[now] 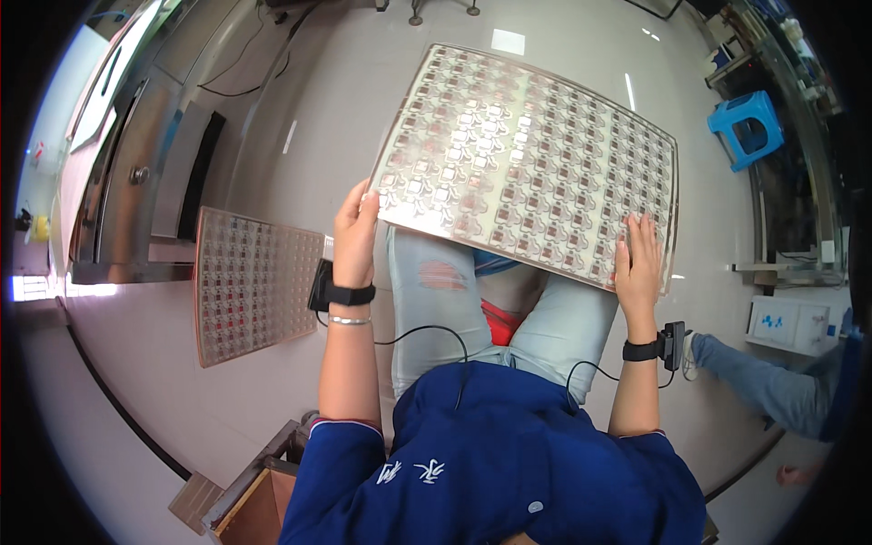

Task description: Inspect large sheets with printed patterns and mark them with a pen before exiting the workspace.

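A large rectangular panel (545,173) lies tilted across my knees, its surface covered in rows of small repeated metallic shapes with dark and shiny squares. At its near left corner, my left hand (356,222) grips the edge, thumb on top and the other fingers partly hidden at the side. My right hand (641,259) rests on the face near the right edge, its fingers stretched out flat on the surface. Bright glare covers the panel's left half. A similar panel (250,286) with a copper-coloured rim stands to the left of my left forearm.
At the far right is a blue plastic stool (747,130). A white box (788,324) sits below it, near another person's leg (758,372) in jeans. A metal cabinet (123,191) lines the left side. Black cables run from both wrist straps across my lap.
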Demonstrator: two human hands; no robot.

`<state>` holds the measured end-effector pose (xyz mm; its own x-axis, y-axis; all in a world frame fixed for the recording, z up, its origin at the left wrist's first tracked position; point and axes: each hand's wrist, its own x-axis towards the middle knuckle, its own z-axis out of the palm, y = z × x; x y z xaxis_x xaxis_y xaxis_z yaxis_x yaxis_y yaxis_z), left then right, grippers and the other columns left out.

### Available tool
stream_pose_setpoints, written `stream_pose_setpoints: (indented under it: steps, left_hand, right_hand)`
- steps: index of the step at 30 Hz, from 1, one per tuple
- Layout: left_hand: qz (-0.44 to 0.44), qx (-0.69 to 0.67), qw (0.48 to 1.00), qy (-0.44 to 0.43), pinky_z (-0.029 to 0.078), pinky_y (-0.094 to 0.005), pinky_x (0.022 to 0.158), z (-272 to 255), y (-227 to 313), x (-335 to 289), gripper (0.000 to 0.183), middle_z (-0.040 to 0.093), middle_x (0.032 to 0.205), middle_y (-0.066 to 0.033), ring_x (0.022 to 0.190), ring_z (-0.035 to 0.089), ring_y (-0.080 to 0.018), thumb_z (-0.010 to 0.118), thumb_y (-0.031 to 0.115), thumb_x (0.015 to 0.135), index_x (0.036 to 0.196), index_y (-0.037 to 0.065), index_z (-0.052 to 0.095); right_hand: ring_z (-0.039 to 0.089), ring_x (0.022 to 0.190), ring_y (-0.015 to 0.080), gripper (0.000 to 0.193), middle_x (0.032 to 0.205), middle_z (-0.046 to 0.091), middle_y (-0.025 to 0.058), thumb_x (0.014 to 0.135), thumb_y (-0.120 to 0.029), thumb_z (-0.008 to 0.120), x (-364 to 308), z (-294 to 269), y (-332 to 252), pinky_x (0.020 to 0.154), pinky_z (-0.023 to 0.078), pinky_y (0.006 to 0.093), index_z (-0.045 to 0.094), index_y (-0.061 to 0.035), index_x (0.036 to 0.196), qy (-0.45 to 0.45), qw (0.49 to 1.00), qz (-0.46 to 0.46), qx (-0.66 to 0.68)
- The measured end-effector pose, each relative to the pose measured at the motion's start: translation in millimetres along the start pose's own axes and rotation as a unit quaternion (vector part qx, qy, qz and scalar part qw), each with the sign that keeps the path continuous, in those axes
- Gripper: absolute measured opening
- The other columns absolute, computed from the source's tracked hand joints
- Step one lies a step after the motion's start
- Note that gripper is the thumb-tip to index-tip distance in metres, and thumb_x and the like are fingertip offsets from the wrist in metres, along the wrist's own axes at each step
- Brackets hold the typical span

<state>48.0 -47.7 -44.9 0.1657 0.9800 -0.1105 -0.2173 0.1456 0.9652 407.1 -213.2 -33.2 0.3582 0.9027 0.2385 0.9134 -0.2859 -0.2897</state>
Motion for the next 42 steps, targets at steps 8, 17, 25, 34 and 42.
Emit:
stream_pose_setpoints:
  steps: [8, 17, 25, 34, 42]
  left_hand:
    - [0.045, -0.229, 0.972, -0.025, 0.043, -0.0327, 0.095, 3.8, 24.6, -35.8, 0.039, 0.053, 0.122, -0.0135, 0.111, 0.052, -0.0194, 0.043, 0.018, 0.096, 0.128, -0.003, 0.040]
    - [0.047, -0.321, 0.946, -0.003, 0.044, -0.0362, 0.095, -28.6, 32.9, -25.1, 0.038, 0.052, 0.124, -0.0129, 0.111, 0.053, -0.0203, 0.039, 0.025, 0.097, 0.125, -0.001, 0.043]
    - [0.105, -0.389, 0.905, -0.134, 0.039, -0.0389, 0.101, 55.8, 27.9, -35.2, 0.049, 0.040, 0.134, -0.0148, 0.120, 0.044, -0.0230, 0.043, 0.023, 0.096, 0.138, 0.004, 0.025]
    - [0.018, -0.325, 0.940, -0.103, 0.039, -0.0385, 0.100, 104.0, 36.6, -65.2, 0.054, 0.038, 0.135, -0.0124, 0.122, 0.043, -0.0226, 0.045, 0.011, 0.093, 0.140, 0.007, 0.019]
    - [-0.012, -0.260, 0.959, -0.114, 0.045, -0.0317, 0.093, 62.2, 30.0, -58.5, 0.050, 0.047, 0.130, -0.0110, 0.113, 0.051, -0.0172, 0.044, 0.018, 0.095, 0.139, 0.004, 0.026]
  right_hand:
    - [0.043, 0.122, 0.0241, 0.046, 0.135, 0.039, 0.0210, 0.094, -0.011, 0.042, 24.4, -13.2, 37.2, 0.102, 0.033, 0.0335, 0.029, 0.0022, 0.137, 0.158, 0.903, 0.135, 0.375]
    - [0.053, 0.110, 0.0192, 0.042, 0.126, 0.050, 0.0148, 0.096, -0.017, 0.041, 7.7, -63.5, 41.3, 0.091, 0.045, 0.0323, 0.036, 0.0052, 0.131, 0.037, 0.653, 0.232, 0.720]
    - [0.051, 0.114, 0.0202, 0.037, 0.125, 0.050, 0.0115, 0.096, -0.015, 0.040, 14.3, -43.1, -15.6, 0.093, 0.045, 0.0353, 0.038, -0.0001, 0.130, 0.027, 0.510, 0.193, 0.838]
    - [0.048, 0.118, 0.0234, 0.042, 0.134, 0.042, 0.0117, 0.097, -0.021, 0.037, -11.8, -26.5, -11.2, 0.094, 0.045, 0.0424, 0.033, -0.0035, 0.135, -0.053, 0.515, 0.148, 0.842]
    - [0.057, 0.107, 0.0235, 0.055, 0.123, 0.052, 0.0202, 0.099, -0.037, 0.022, 6.1, -72.3, -2.9, 0.089, 0.049, 0.0337, 0.028, 0.0025, 0.137, -0.034, 0.584, 0.188, 0.789]
